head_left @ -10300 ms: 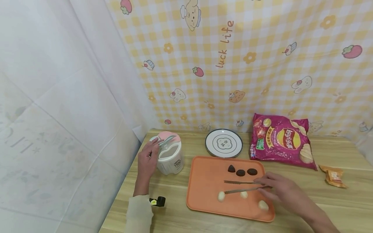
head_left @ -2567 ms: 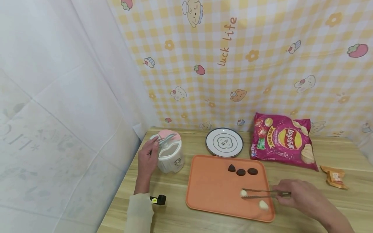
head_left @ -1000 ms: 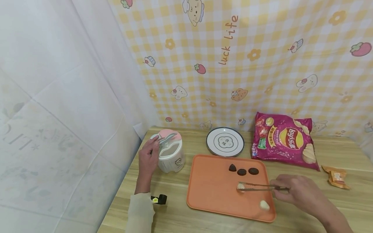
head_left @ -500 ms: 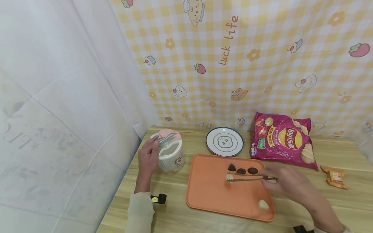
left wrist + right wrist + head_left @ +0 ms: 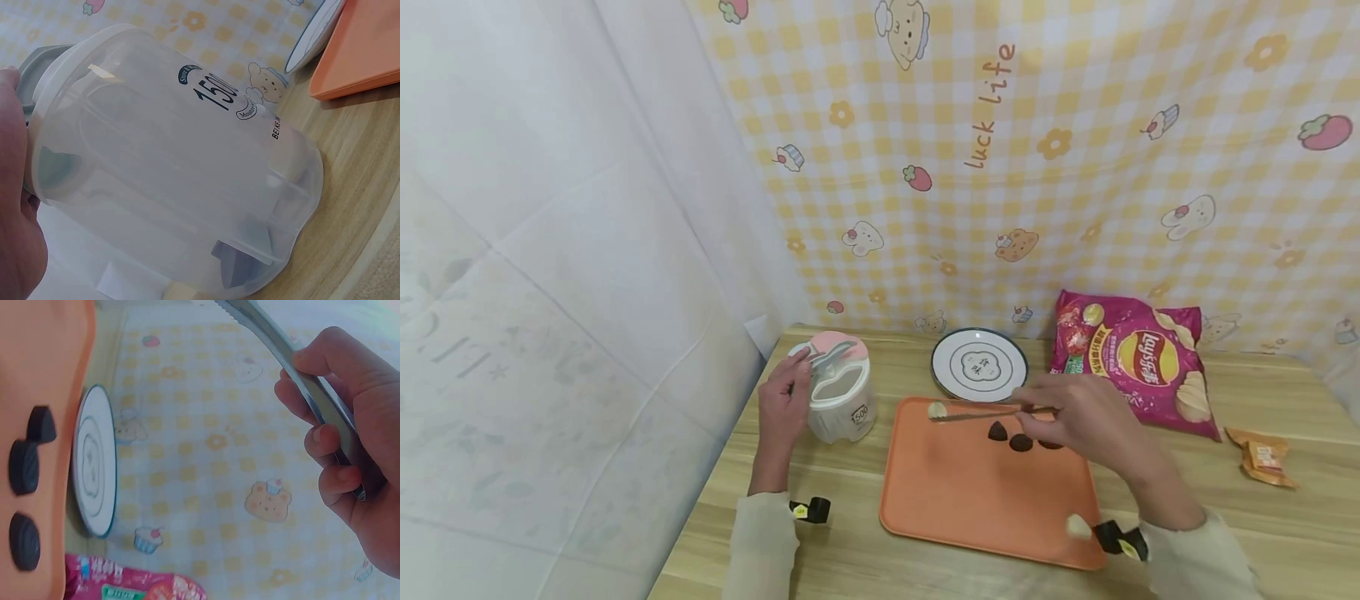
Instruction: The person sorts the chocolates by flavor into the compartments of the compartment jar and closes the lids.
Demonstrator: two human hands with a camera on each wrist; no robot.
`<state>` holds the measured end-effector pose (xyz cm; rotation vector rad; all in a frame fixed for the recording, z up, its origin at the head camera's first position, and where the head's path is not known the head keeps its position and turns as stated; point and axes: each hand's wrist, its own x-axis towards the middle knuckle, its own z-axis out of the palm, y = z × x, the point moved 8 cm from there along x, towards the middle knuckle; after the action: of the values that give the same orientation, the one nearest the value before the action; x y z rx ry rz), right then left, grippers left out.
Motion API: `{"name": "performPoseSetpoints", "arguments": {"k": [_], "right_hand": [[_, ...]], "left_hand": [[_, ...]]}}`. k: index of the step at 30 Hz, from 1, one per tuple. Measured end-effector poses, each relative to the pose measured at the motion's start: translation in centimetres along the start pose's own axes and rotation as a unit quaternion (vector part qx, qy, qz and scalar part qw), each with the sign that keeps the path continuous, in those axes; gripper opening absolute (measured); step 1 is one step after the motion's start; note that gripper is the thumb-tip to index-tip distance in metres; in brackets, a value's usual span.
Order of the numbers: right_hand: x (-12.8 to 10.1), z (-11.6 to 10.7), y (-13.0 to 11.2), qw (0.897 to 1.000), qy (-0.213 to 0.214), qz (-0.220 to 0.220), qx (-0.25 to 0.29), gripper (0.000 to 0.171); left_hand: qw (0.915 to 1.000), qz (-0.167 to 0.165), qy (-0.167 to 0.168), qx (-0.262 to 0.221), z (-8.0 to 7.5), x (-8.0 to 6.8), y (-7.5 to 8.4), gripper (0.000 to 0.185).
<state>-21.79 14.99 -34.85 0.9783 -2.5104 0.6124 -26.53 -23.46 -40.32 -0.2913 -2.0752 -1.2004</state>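
My left hand (image 5: 784, 398) holds the side of a clear plastic jar (image 5: 838, 402) whose pink lid stands flipped open; in the left wrist view the jar (image 5: 175, 169) fills the picture with my left hand (image 5: 15, 187) against it. My right hand (image 5: 1051, 415) grips metal tongs (image 5: 977, 413) that pinch a pale round piece (image 5: 937, 409) above the far left corner of the orange tray (image 5: 955, 500), between tray and jar. In the right wrist view my right hand (image 5: 337, 462) is curled round the tongs (image 5: 294, 362). Three dark cookies (image 5: 997, 431) lie on the tray, one partly behind my hand.
One more pale piece (image 5: 1078, 526) lies at the tray's near right corner. A white plate (image 5: 979, 365) sits behind the tray, with a pink chips bag (image 5: 1138, 362) to its right and a small orange packet (image 5: 1258, 454) farther right. Patterned cloth walls enclose the table's back and left.
My right hand has lifted the tongs with the pale piece from the tray's middle right and carried it up and left toward the jar. The left hand has stayed on the jar.
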Motion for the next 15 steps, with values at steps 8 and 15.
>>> {"name": "performPoseSetpoints", "arguments": {"k": [8, 15], "right_hand": [[3.8, 0.9, -2.0, 0.998, 0.048, -0.048, 0.016, 0.020], [6.2, 2.4, -3.7, 0.996, 0.073, -0.038, 0.041, 0.016]], "left_hand": [[1.0000, -0.003, -0.002, -0.008, 0.1, -0.1, -0.5, 0.022], [1.0000, -0.005, -0.004, -0.003, 0.0, 0.0, -0.3, 0.023]]}}
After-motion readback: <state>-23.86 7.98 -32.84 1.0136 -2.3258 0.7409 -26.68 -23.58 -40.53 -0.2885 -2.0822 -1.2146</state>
